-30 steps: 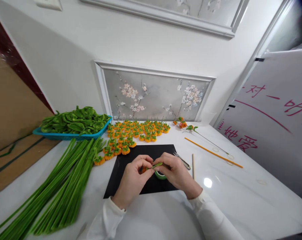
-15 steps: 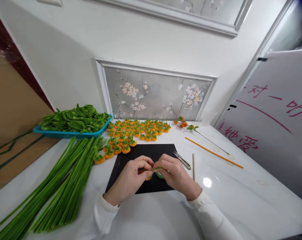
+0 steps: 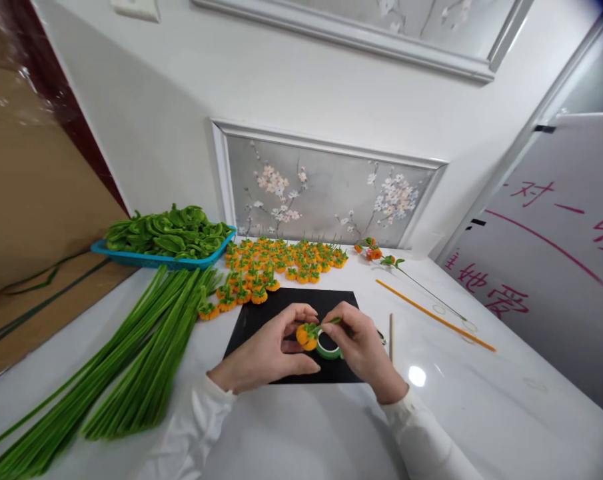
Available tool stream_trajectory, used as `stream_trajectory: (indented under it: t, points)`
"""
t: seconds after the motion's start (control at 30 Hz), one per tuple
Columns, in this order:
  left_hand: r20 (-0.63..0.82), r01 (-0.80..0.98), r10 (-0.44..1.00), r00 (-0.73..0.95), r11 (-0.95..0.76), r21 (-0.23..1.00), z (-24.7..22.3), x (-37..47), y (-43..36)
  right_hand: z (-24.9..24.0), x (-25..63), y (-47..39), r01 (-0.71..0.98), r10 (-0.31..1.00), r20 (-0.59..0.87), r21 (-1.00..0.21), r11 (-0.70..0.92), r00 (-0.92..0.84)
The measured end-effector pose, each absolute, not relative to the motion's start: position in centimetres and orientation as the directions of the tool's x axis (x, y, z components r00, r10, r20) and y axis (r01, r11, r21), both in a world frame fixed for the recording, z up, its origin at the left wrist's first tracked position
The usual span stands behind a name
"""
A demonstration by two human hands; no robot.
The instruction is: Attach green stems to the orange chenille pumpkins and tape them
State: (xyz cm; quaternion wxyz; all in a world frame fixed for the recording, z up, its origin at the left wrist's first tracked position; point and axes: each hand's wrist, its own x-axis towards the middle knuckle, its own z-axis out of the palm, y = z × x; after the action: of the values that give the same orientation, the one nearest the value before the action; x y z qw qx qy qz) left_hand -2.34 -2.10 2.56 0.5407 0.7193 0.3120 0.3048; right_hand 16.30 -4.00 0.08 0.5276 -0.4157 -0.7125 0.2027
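Note:
My right hand [image 3: 356,343] pinches the green stem of a small orange pipe-cleaner pumpkin [image 3: 307,337] between thumb and fingers. The pumpkin is tipped on its side, its orange body toward the left. Around that body my left hand [image 3: 276,347] is curved, thumb and fingers apart; whether a fingertip touches it I cannot tell. Below the hands, a roll of green tape [image 3: 330,353] lies on a black mat [image 3: 291,375]. Snips [image 3: 382,337] show only by a small part, mostly covered by my right hand.
Many similar orange pumpkins [image 3: 281,257] stand behind the mat. At left are a blue tray [image 3: 131,256] of green fuzzy leaves and bundles of green pipe cleaners [image 3: 136,367]. To the right lie a wooden stick [image 3: 392,337], an orange pipe cleaner [image 3: 436,315] and a wire-stemmed flower sprig [image 3: 426,291].
My hands have drawn apart. My left fingers have opened from the pumpkin, which now shows plainly, with its stem in my right hand. The view has shifted slightly left.

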Motion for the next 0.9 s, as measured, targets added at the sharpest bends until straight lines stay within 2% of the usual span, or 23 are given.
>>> stream_trajectory:
  t: [0.1,0.2,0.37,0.6,0.8,0.9]
  points:
    - [0.301,0.181,0.811,0.501,-0.439,0.88,1.9,-1.3,-2.6,-0.2,16.5,-3.6,0.344,0.842,0.539,-0.785,0.515,-0.029]
    - [0.404,0.209,0.792,0.457,-0.537,0.817,1.6,-0.8,-2.8,-0.3,16.5,-3.5,0.315,0.849,0.529,-0.802,0.507,-0.019]
    - [0.418,0.263,0.792,0.445,-0.562,0.784,2.0,-0.9,-3.1,-0.2,16.2,-3.6,0.32,0.839,0.543,-0.789,0.525,-0.04]
    - [0.367,0.337,0.816,0.446,-0.533,0.776,2.1,-1.1,-2.9,-0.2,15.9,-3.8,0.343,0.798,0.59,-0.729,0.592,-0.122]
    - [0.501,0.313,0.789,0.357,-0.606,0.731,1.6,-1.0,-2.5,-0.2,16.0,-3.7,0.388,0.786,0.589,-0.691,0.61,-0.187]
    - [0.479,0.29,0.801,0.359,-0.584,0.758,1.6,-1.1,-2.3,0.1,16.2,-3.9,0.408,0.76,0.615,-0.651,0.64,-0.21]
